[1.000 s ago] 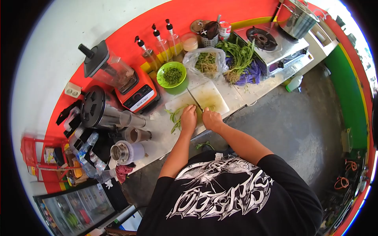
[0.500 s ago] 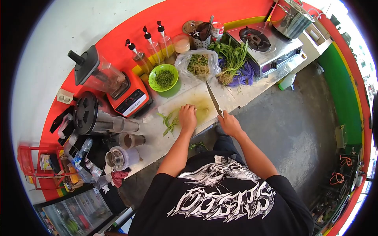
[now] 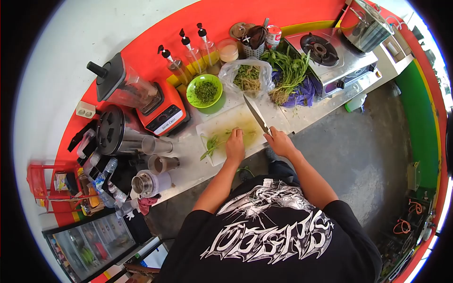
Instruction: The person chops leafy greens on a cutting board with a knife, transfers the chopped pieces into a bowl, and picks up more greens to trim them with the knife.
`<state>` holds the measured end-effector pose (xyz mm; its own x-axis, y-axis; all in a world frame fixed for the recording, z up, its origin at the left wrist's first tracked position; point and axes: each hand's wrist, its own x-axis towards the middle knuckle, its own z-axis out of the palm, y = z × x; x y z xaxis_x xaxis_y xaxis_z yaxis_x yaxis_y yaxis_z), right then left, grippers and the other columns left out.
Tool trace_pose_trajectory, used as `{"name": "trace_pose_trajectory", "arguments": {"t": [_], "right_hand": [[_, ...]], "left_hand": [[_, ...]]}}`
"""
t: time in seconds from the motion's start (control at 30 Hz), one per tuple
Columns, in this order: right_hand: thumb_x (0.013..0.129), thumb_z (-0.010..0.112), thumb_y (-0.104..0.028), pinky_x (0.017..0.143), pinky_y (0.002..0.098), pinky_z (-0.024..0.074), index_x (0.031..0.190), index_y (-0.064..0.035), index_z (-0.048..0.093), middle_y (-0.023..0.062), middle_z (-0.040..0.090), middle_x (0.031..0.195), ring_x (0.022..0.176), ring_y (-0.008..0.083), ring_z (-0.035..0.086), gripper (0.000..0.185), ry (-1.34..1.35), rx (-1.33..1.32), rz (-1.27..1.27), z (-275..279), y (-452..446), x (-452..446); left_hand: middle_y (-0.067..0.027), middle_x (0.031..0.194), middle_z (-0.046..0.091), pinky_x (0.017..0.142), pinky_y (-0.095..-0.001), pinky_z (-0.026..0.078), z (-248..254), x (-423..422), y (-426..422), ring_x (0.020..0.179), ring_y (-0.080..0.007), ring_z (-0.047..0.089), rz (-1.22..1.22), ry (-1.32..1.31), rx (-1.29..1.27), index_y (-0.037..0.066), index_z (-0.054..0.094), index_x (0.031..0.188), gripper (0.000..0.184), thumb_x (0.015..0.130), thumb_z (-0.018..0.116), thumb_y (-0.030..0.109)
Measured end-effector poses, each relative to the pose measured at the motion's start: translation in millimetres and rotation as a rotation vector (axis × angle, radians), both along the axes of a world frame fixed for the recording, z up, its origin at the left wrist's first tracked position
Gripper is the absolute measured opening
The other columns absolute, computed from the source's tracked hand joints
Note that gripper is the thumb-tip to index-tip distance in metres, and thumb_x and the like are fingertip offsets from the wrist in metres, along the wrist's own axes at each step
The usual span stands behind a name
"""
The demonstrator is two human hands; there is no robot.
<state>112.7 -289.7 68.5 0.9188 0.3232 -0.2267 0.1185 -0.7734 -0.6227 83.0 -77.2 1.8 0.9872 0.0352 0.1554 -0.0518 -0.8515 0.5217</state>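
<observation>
My left hand (image 3: 235, 145) is closed over leafy green stems (image 3: 213, 143) on the white cutting board (image 3: 213, 127). Leaves stick out to its left, and thin stem ends show on its right. In my right hand (image 3: 280, 143) is the handle of a long kitchen knife (image 3: 256, 114), whose blade points up and left over the board's right side. Beyond the board are a green bowl (image 3: 207, 109) of chopped greens and a clear plastic bag (image 3: 227, 75) holding more cut greens and roots. A bundle of leafy greens with roots (image 3: 289, 70) lies on purple plastic.
A red blender (image 3: 165, 113), a second pitcher (image 3: 111, 132) and cups (image 3: 163, 163) crowd the counter's left. Pump bottles (image 3: 193, 56) line the wall. At the right stand a gas stove (image 3: 347, 61) and a large pot (image 3: 368, 28). The counter edge (image 3: 283, 137) runs before me.
The whole view has shifted, so the counter appears farther right. The knife has swung left relative to the board, its blade leaning more. My left hand stays over the stems.
</observation>
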Motion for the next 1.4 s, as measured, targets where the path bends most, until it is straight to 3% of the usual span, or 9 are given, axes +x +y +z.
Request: {"name": "trace_pose_trajectory", "arguments": {"t": [0.1,0.2,0.4,0.83,0.97,1.0,1.13,1.23,1.4], "right_hand": [[0.101,0.053,-0.034,0.074,0.0598,0.0474,0.107,-0.0016,0.050,0.0303,0.066,0.084,0.083,0.0521,0.062,0.033,-0.023,0.017,0.020,0.9,-0.3,2.4],[0.100,0.054,-0.034,0.073,0.0597,0.0476,0.108,-0.0013,0.050,0.0303,0.066,0.084,0.083,0.0518,0.062,0.034,0.003,0.007,0.042,0.2,1.8,1.4],[0.100,0.056,-0.031,0.068,0.0566,0.0443,0.104,0.0015,0.052,0.0288,0.063,0.076,0.077,0.0504,0.061,0.033,-0.043,0.065,0.075,-13.0,-0.7,-8.6],[0.099,0.058,-0.030,0.071,0.0582,0.0457,0.098,0.0011,0.053,0.0298,0.065,0.080,0.081,0.0521,0.061,0.032,-0.059,0.107,-0.052,-3.6,-49.2,-3.4],[0.098,0.059,-0.029,0.071,0.0578,0.0447,0.095,0.0022,0.054,0.0306,0.064,0.083,0.083,0.0526,0.060,0.032,0.021,0.215,-0.087,2.3,-61.1,5.9],[0.098,0.060,-0.026,0.059,0.0467,0.0461,0.088,0.0014,0.052,0.0223,0.061,0.067,0.062,0.0395,0.063,0.030,-0.176,0.190,-0.070,-0.7,-61.7,9.5],[0.100,0.059,-0.024,0.048,0.0363,0.0454,0.085,-0.0017,0.052,0.0093,0.057,0.057,0.048,0.0201,0.059,0.028,-0.159,0.307,-0.117,-18.7,-77.3,36.9],[0.100,0.059,-0.022,0.048,0.0353,0.0450,0.085,-0.0019,0.052,0.0080,0.057,0.057,0.048,0.0190,0.059,0.026,-0.002,0.395,-0.197,38.2,-81.2,41.5],[0.100,0.058,-0.021,0.047,0.0339,0.0434,0.086,-0.0022,0.053,0.0064,0.055,0.056,0.047,0.0164,0.056,0.024,-0.038,0.432,-0.233,48.8,-117.9,48.4]], "left_hand": [[-0.0159,0.123,0.060,0.081,-0.0448,0.053,-16.6,0.9,-0.9,0.098,-0.0372,0.065,0.002,-0.166,-0.054,0.006,0.058,0.111,0.020,0.092,0.060,0.007],[-0.0155,0.124,0.060,0.089,-0.0450,0.050,-5.2,-1.5,-4.0,0.107,-0.0359,0.063,0.073,-0.007,-0.261,0.007,0.061,0.110,0.019,0.091,0.063,0.008],[-0.0108,0.118,0.063,0.100,-0.0448,0.040,27.7,-3.4,-23.2,0.112,-0.0287,0.058,0.074,-0.038,-0.143,0.007,0.068,0.097,0.012,0.088,0.068,0.014],[-0.0117,0.105,0.064,0.090,-0.0428,0.048,5.3,1.4,-41.0,0.102,-0.0320,0.059,0.041,-0.038,-0.147,0.004,0.070,0.100,0.019,0.086,0.070,0.016],[-0.0130,0.103,0.063,0.087,-0.0439,0.049,2.6,7.2,-45.2,0.101,-0.0332,0.059,0.063,0.073,0.034,0.004,0.067,0.095,0.013,0.089,0.066,0.015],[-0.0131,0.102,0.063,0.087,-0.0444,0.050,-1.9,11.8,-44.6,0.101,-0.0335,0.059,0.040,0.071,0.082,0.005,0.067,0.093,0.011,0.090,0.065,0.015],[-0.0140,0.101,0.063,0.086,-0.0448,0.050,33.8,52.9,-48.3,0.101,-0.0339,0.059,0.097,0.047,-0.036,0.006,0.067,0.096,0.009,0.090,0.065,0.013],[-0.0148,0.097,0.065,0.083,-0.0453,0.051,49.6,98.7,-47.3,0.096,-0.0345,0.062,0.175,-0.002,-0.245,0.005,0.067,0.095,0.011,0.089,0.067,0.014],[-0.0172,0.092,0.071,0.073,-0.0443,0.053,61.1,172.0,-54.9,0.084,-0.0346,0.068,0.330,-0.053,-0.446,0.004,0.068,0.092,0.020,0.085,0.074,0.021]]}}
